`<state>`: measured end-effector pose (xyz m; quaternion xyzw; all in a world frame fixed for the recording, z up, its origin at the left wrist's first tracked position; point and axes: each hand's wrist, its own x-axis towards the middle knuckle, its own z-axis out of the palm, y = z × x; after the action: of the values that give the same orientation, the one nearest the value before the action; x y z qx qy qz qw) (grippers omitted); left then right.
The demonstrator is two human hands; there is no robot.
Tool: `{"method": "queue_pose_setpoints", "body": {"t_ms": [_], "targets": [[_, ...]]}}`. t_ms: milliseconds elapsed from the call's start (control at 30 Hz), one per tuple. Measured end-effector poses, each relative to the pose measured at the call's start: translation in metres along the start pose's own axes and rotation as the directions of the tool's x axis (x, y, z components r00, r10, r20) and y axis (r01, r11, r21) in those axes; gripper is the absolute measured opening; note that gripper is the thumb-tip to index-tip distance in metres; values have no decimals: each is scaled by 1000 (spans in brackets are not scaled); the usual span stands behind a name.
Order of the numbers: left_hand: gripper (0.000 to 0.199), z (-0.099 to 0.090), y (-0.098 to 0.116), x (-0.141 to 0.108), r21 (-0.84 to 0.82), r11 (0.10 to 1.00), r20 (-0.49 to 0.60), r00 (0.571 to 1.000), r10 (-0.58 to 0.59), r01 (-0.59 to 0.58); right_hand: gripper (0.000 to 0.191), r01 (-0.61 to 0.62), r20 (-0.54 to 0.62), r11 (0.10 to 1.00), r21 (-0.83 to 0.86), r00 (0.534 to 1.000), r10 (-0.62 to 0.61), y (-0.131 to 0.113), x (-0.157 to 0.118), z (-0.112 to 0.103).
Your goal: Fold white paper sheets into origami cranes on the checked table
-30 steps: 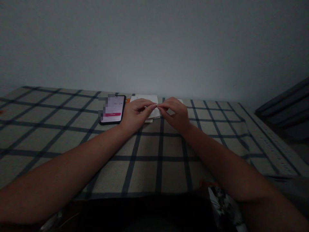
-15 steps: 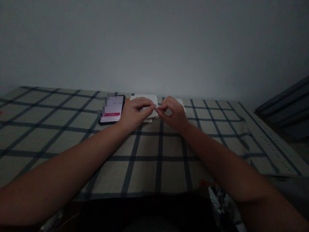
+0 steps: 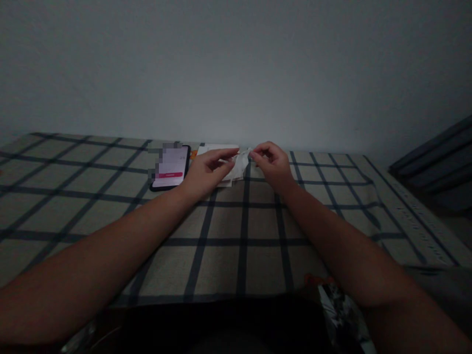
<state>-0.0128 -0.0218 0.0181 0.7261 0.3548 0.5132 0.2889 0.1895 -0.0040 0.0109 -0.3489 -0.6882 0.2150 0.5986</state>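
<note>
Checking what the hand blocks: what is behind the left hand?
Parts of flat white sheets and an orange patch show behind the left hand. What its palm and fingers cover cannot be seen.

The thin white sheet (image 3: 241,162) is crumpled and creased, slanting up to its narrow top end, pinched in the right fingers (image 3: 257,157). Its lower part overlaps the white papers (image 3: 214,146) on the table (image 3: 224,221) in view.
</note>
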Motion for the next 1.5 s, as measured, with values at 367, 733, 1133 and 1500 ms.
{"method": "queue_pose_setpoints", "body": {"t_ms": [367, 733, 1133, 1500], "targets": [[20, -5, 0, -1, 395, 903, -26, 981, 193, -167, 15, 313, 100, 926, -209, 949, -299, -13, -5, 0], [20, -7, 0, -1, 452, 857, 12, 962, 272, -248, 25, 65, 205, 998, 4, 977, -64, -1, -4, 1], [26, -7, -6, 6, 376, 909, 86, 984, 159, -180, 22, 201, 362, 974, -105, 920, -151, -7, 1, -9], [30, -8, -4, 2, 369, 898, 207, 963, 174, -241, 15, 426, 394, 878, -220, 862, -319, -2, 3, -11]]}}
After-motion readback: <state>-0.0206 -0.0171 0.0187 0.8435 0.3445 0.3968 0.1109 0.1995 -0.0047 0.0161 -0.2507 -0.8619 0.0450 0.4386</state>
